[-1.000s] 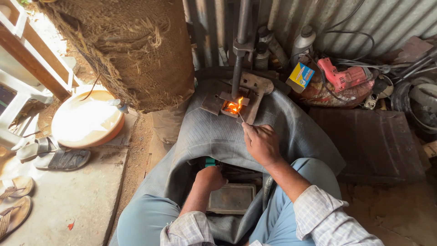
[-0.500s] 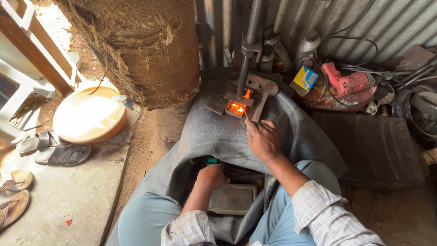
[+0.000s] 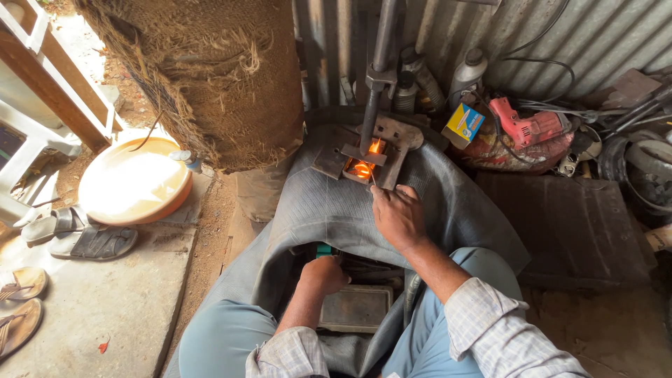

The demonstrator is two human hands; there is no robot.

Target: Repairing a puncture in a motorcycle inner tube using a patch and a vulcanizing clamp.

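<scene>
Head view: your right hand (image 3: 397, 215) pinches a thin rod (image 3: 373, 179), long axis pointing up-forward into the flame (image 3: 363, 168) just ahead. Your left hand (image 3: 324, 273) sits farther back, fist closed on something green (image 3: 323, 249) above a tray (image 3: 355, 308).
</scene>
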